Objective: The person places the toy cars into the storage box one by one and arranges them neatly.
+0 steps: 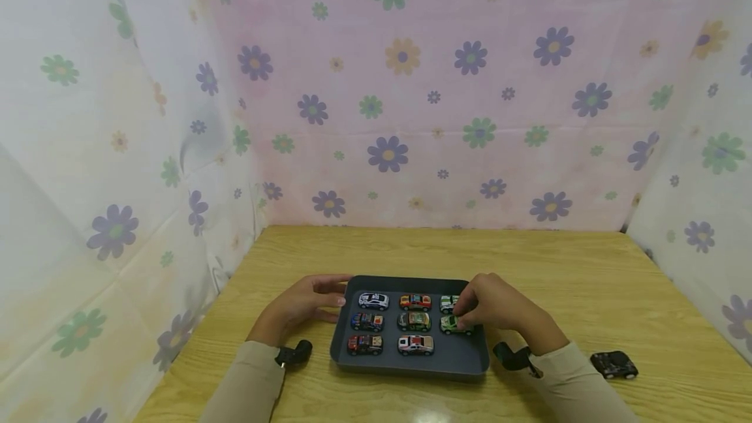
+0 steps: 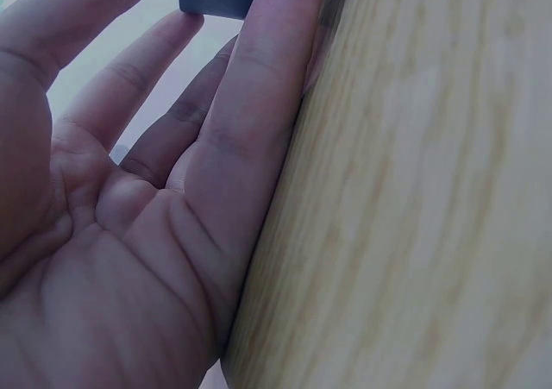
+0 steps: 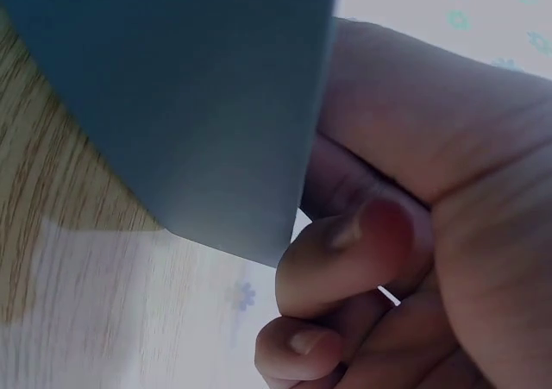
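Note:
A dark grey tray (image 1: pixel 411 371) lies on the table with several toy cars in rows. In the head view my right hand (image 1: pixel 505 309) reaches over the tray's right side. Its thumb and index finger pinch the green toy car (image 1: pixel 451 326) in the right column, just in front of a green-and-white toy car (image 1: pixel 448 303). The tray's wall hides the fingertips in the right wrist view, where the other fingers curl loosely. My left hand (image 1: pixel 302 302) rests beside the tray's left wall, fingers extended and touching it; the left wrist view shows its open palm (image 2: pixel 129 260).
Other cars in the tray include a white one (image 1: pixel 373 301), a red-yellow one (image 1: pixel 415 302) and a white-and-red one (image 1: pixel 416 344). A black toy car (image 1: pixel 613 365) sits on the wooden table (image 1: pixel 329 250) to the right. Flowered cloth (image 1: pixel 435 129) hangs around the table.

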Tool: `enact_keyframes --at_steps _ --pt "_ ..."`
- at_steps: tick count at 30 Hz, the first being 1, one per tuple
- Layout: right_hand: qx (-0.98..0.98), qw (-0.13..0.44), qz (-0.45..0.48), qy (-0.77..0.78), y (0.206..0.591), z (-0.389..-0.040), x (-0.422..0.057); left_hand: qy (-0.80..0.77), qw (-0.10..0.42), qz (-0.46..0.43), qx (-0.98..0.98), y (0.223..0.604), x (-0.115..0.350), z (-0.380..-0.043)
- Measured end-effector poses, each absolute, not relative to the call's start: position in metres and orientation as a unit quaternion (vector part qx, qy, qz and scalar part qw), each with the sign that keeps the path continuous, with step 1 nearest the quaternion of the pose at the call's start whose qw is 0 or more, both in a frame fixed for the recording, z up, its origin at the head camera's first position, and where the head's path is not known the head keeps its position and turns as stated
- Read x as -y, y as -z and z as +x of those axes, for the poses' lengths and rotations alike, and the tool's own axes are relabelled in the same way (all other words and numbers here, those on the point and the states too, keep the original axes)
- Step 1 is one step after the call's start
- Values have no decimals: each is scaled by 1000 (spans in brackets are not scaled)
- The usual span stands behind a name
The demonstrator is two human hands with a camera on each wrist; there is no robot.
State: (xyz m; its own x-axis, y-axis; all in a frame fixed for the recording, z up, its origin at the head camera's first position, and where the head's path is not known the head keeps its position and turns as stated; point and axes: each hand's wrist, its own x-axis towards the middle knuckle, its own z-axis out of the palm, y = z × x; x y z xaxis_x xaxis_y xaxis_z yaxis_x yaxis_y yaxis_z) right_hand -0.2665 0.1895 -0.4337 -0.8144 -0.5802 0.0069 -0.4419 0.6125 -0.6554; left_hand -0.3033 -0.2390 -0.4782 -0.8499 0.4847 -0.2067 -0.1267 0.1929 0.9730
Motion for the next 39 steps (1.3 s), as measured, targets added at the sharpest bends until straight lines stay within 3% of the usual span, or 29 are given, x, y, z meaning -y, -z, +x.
enact_keyframes --at_steps 20,39 --pt "-898 69 -305 310 412 -259 -213 -628 241 118 -731 484 240 -303" --pt "-943 32 -246 223 409 -220 -320 -630 243 118 -728 484 241 -305"
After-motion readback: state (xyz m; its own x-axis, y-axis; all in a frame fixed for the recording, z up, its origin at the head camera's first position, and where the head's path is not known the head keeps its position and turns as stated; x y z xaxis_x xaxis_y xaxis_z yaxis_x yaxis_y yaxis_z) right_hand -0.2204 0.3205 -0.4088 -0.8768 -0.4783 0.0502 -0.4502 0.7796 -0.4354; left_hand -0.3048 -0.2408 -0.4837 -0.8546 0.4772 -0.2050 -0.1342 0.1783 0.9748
